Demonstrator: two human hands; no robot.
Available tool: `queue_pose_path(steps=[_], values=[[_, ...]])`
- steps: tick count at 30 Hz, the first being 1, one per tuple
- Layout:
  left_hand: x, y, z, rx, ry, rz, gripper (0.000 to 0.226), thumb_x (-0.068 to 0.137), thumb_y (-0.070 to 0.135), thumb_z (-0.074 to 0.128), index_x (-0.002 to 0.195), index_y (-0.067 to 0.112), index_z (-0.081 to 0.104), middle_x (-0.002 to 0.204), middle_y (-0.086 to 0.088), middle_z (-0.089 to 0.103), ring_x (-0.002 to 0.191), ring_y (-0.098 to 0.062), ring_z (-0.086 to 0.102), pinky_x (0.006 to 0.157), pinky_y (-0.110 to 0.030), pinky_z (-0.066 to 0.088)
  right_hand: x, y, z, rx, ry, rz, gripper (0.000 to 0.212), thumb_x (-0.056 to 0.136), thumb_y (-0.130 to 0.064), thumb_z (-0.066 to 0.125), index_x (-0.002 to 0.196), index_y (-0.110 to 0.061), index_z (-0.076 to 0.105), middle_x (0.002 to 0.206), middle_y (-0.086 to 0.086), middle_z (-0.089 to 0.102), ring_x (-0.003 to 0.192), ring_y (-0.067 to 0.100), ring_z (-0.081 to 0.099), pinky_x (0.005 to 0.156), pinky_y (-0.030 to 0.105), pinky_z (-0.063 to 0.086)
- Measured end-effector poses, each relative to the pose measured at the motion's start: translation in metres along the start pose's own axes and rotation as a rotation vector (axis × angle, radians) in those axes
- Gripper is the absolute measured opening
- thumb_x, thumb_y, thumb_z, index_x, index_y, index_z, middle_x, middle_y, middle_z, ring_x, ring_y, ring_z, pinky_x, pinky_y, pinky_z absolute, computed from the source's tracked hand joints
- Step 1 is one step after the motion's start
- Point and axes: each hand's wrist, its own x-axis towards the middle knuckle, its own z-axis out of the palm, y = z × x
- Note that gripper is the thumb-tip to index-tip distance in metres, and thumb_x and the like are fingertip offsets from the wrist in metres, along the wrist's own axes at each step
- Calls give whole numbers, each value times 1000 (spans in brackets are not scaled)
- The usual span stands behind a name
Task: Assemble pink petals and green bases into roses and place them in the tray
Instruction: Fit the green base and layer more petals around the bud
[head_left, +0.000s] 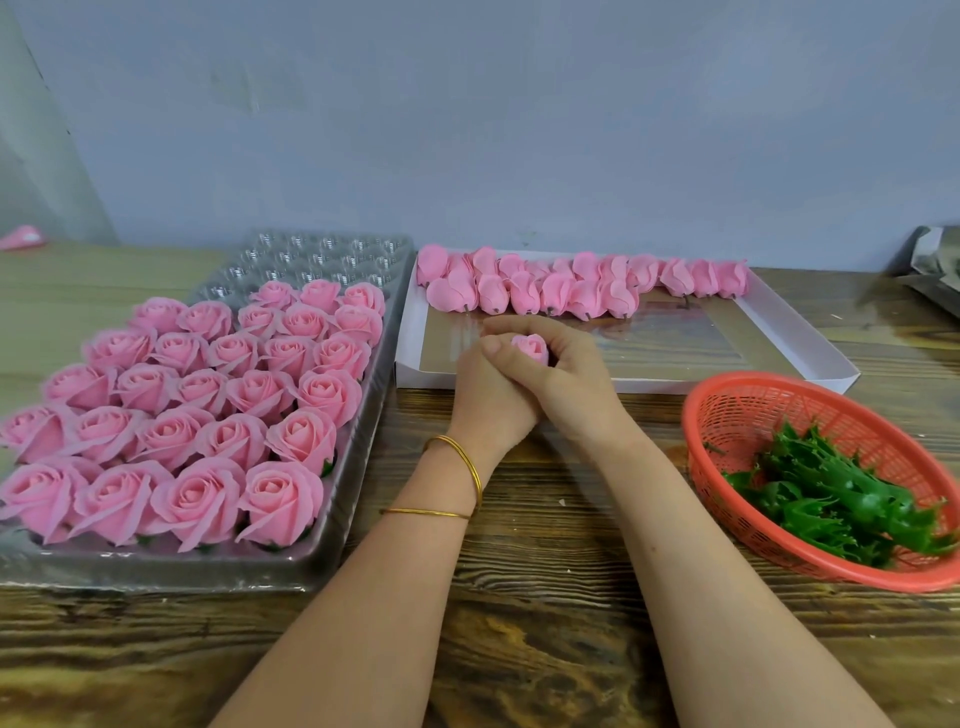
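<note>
Head view is showing the tray (323, 255) at left, mostly filled with roses (171, 434) (rear cells visible). The white box (779, 338) is holding petal buds (571, 291); the red basket (727, 397), green bases (831, 501). Left hand (485, 400) and right hand (569, 382) are clasping one pink bud (531, 347) over the box's front edge.

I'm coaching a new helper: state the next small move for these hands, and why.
Probably carry the pink bud left to the tray and seat it in an empty pocket beside the far row's three roses. Both the left hand and right hand clasp it; whether its green base is on is hidden.
</note>
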Motion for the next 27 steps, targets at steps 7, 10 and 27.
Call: queue_pose_path(steps=[7,10,27], values=[[-4,3,-2,-198,11,37,17,80,14,53,69,24,60,65,16,56,65,-4,54,57,-11,42,-3,-8,-11,159,-31,54,42,77,0,75,117,-3,63,116,12,68,104,17,65,94,26,52],[-4,1,-2,-352,17,36,26,71,6,60,57,29,60,59,13,61,61,-5,58,58,-24,48,-3,-10,-15,304,-16,40,32,71,6,73,101,-2,63,105,19,67,95,22,63,83,27,54],[1,-3,0,-408,88,30,19,72,18,54,59,32,55,55,16,55,58,8,53,54,-14,45,-4,-8,-11,249,-66,10,26,75,8,72,99,-1,68,100,10,69,98,16,63,94,32,52]])
